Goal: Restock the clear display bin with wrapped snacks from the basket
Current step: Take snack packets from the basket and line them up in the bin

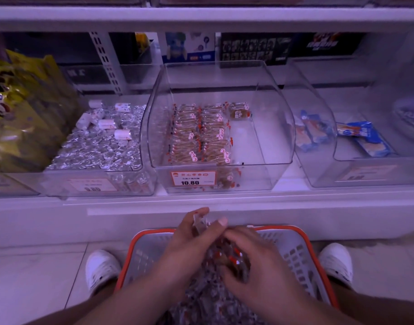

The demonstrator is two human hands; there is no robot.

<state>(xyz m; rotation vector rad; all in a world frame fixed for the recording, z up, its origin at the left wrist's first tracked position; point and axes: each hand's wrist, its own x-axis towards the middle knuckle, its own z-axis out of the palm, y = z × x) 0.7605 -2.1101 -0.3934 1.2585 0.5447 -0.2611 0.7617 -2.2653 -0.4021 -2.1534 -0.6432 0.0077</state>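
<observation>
While hands [194,240] dig, foil-candy bin [95,146] left, blue-packet bin [356,141] right.

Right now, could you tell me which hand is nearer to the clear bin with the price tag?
Left. The left hand is raised just below the clear bin, holding wrapped snacks. The right hand sits lower, in the basket.

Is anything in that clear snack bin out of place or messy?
Slightly. In the clear plastic display bin, the wrapped snacks stand in neat rows on the left, but one brown wrapped snack lies loose at the back, off the rows. The bin's right side is bare.
</observation>
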